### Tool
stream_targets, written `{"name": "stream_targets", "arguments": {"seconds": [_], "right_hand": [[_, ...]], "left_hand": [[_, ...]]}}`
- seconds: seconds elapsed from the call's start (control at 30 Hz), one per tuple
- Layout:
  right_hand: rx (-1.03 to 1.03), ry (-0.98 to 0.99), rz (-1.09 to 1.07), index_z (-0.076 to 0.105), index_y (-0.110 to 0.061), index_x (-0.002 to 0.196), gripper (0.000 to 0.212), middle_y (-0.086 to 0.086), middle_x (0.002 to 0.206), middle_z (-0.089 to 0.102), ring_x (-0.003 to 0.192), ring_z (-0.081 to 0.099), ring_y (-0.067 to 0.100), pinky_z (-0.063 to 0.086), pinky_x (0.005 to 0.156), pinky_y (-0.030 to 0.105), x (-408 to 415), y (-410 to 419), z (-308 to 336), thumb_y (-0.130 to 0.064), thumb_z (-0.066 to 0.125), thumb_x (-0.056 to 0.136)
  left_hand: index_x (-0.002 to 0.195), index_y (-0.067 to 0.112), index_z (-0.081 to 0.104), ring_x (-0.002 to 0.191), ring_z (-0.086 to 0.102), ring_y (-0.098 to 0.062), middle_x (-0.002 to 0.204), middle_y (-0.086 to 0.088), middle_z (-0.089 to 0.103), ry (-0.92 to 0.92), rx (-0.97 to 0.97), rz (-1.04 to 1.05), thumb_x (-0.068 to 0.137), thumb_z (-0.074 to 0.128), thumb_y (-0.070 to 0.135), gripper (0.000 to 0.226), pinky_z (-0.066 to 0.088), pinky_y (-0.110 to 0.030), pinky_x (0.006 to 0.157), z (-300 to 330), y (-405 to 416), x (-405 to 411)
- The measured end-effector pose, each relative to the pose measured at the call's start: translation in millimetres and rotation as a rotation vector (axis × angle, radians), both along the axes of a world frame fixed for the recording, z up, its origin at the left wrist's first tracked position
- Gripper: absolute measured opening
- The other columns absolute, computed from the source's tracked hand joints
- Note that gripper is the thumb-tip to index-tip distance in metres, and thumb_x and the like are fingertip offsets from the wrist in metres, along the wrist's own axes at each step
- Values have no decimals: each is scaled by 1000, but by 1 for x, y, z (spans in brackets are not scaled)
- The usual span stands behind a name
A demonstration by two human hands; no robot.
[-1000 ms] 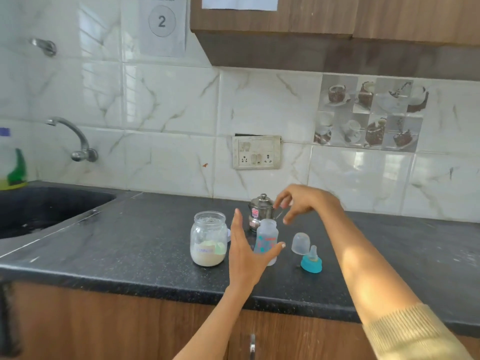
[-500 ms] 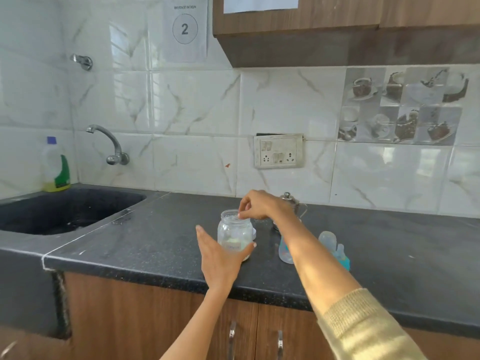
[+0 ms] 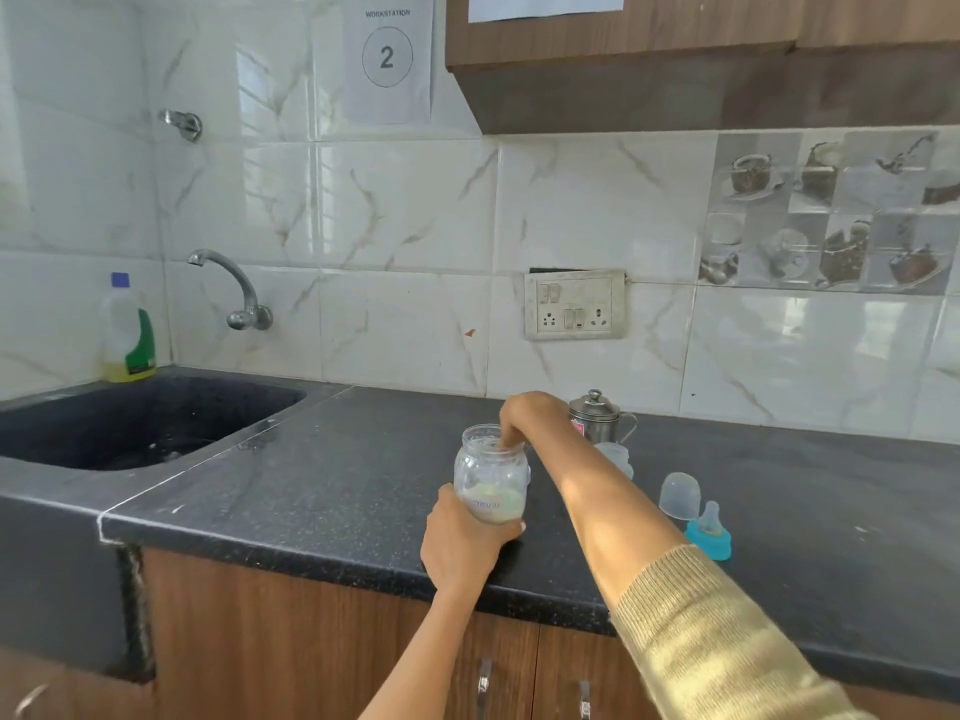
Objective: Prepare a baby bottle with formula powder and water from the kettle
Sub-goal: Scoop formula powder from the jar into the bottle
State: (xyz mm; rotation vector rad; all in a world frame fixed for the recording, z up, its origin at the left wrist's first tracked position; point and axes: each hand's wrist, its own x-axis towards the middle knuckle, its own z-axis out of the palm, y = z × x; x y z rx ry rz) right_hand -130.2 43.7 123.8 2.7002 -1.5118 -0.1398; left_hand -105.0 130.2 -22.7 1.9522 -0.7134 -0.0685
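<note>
Black worktop [image 3: 322, 491], marble-tile wall behind. Our left hand [image 3: 462, 548] wraps the formula jar [image 3: 491, 480] at its base, near the front edge. Right hand [image 3: 524, 415] has fingers dipped into the jar mouth; its grip is hidden there, so can't tell. Baby bottle [image 3: 615, 457] mostly behind our forearm, kettle [image 3: 597, 417] just beyond.

At your ten o'clock sits a dark sink [image 3: 62, 407] with a curved tap [image 3: 234, 288] and a dish-soap bottle [image 3: 127, 332]; a switchboard [image 3: 574, 304] at one o'clock.
</note>
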Motion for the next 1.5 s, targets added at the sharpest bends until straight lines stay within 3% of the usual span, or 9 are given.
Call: {"name": "stream_targets", "arguments": {"seconds": [0.13,0.23,0.33,0.43,0.67,0.83,1.0,1.17,1.5], "right_hand": [[-3,76,-7,51,-22,130,37,-9,127,53,116,53,9,38,98,21,8,6,4,-20,52,93],[9,133,53,52,-15,128,39,1,107,55,101,52,21,41,85,25,11,7,4,-23,58,90],[7,201,132,50,-8,129,43,7,125,51,105,52,28,39,80,32,10,4,5,-30,54,92],[20,186,177,45,-8,136,50,7,139,45,120,51,29,43,91,35,3,0,6,-37,50,95],[105,84,215,46,-3,135,55,11,140,47,123,51,30,44,100,38,-8,-11,9,-41,47,96],[166,-15,155,49,-6,133,54,9,135,51,108,54,27,45,90,35,-15,-20,12,-44,44,96],[415,-164,52,58,-4,95,30,3,79,53,66,49,14,45,63,24,-13,-30,7,-31,45,98],[506,-320,44,55,-3,122,33,2,75,50,62,46,10,45,60,21,-17,-27,6,-23,48,98],[630,-690,10,54,7,123,35,4,66,49,55,46,7,50,43,16,-39,-31,-3,-15,52,96]], "left_hand": [[110,19,48,95,61,-19,103,2,63,16,-16,1,49,82,52,77,52,-34,76,-1,0,1],[110,19,48,94,61,-19,102,2,64,25,-30,-2,49,83,51,76,52,-34,76,-1,-1,1],[110,19,48,93,62,-19,102,2,63,27,-33,0,50,83,50,76,51,-32,74,-1,0,1],[109,18,48,93,62,-20,102,2,63,23,-34,5,50,83,50,75,52,-33,74,-1,-1,1],[108,18,49,91,62,-19,100,2,64,8,-43,7,49,82,52,76,54,-35,75,-3,-2,2],[107,19,49,89,62,-18,98,3,64,7,-40,6,48,81,52,75,53,-34,73,-4,-2,2],[107,19,49,90,62,-19,100,2,64,4,-35,7,50,82,52,74,50,-31,71,-4,-3,3],[111,17,49,93,62,-19,103,2,64,-7,-34,10,51,82,51,76,50,-31,73,-5,-5,3],[111,18,50,93,62,-19,103,1,65,-30,-14,32,52,82,52,75,49,-31,72,-6,-7,3]]}}
